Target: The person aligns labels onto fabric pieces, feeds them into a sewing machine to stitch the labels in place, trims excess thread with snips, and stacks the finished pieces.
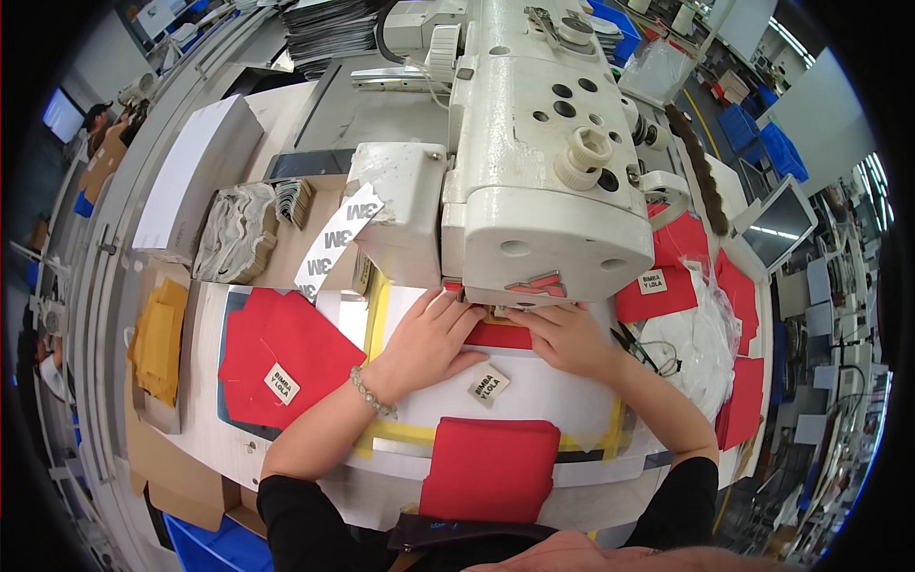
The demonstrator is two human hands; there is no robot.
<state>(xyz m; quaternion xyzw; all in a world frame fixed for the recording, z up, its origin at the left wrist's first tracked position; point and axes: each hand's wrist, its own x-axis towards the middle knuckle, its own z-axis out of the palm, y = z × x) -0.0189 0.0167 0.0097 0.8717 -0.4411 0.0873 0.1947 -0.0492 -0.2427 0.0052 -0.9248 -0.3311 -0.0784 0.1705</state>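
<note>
A piece of red fabric (499, 336) lies beneath the head of a white sewing machine (548, 234). My left hand (431, 340) rests flat at the fabric's left side, fingers stretched toward the needle area and thumb apart. From the right, my right hand (572, 337) lies over the fabric's edge with its fingers extended; the machine head hides some of its fingertips. What lies directly under the needle is mostly hidden. A loose cream label (488, 384) sits on the white work surface just below my left thumb. Nearest my body is a folded red fabric stack (491, 469).
Red pieces with a label (286, 362) lie at left, beside an open box (172, 415) holding yellow-orange pieces. Behind are a long white box (197, 176) and a printed white strip (338, 241). At right are labelled red fabric (658, 291), white thread scraps (688, 357) and a screen (777, 221).
</note>
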